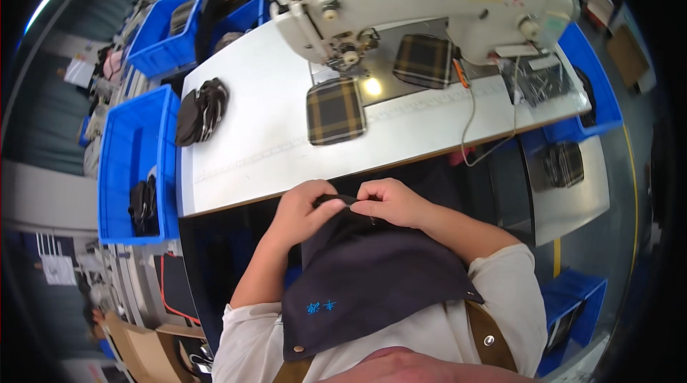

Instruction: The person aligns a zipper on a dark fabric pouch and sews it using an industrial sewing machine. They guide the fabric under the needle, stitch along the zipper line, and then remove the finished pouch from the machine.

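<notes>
Closest to the camera, your dark apron (386, 276) spreads across your chest, with blue stitching (321, 307) near one corner. From the left, a blue bin (136, 158) stands beside the white table (265, 118), and a bundle of dark pieces (202, 111) lies on that side of the tabletop. Next comes your left hand (304, 211), its thumb and forefinger pinching a small dark piece (335, 198). You have that piece between your two hands, just off the table's near edge and in front of the apron; whether it is separate from the apron's cloth, I cannot tell. It should handle as light and soft, bending readily, with little risk of breaking. Take it by the edge, thumb against forefinger on either side, as the middle would likely fold away under pressure. It looks nearly black and thin-edged, with a pale spot by your thumb tips; your fingers hide much of it. Above it, a plaid square (336, 111) lies flat on the table. Your right hand (393, 203) pinches the piece's other end, fingers curled. Farther right, a second plaid square (422, 61) rests under the arm of the sewing machine (422, 0), near an orange-handled tool (460, 73).
</notes>
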A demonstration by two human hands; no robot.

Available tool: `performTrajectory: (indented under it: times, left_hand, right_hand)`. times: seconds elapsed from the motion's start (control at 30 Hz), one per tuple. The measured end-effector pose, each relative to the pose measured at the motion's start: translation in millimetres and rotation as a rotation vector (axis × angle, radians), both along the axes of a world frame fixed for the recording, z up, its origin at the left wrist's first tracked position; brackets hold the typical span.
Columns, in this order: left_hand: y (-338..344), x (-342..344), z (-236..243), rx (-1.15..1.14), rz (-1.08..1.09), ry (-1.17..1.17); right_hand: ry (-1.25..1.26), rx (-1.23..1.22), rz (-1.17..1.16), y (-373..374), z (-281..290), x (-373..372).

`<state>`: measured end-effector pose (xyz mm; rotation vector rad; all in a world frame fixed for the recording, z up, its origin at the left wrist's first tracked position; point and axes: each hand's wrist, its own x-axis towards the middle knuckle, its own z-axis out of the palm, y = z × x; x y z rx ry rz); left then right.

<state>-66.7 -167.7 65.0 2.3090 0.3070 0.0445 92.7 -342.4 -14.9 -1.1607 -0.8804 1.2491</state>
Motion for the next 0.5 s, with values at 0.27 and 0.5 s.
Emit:
performTrajectory:
  times: [0.27,0.5]
  left_hand:
    - [-4,5,-26,-0.500,0.218,-0.220]
    - [6,0,-28,-0.763,0.407,-0.347]
  right_hand:
    - [0.156,0.017,0.048,20,22,11]
    - [0.244,-0.010,0.078,20,29,16]
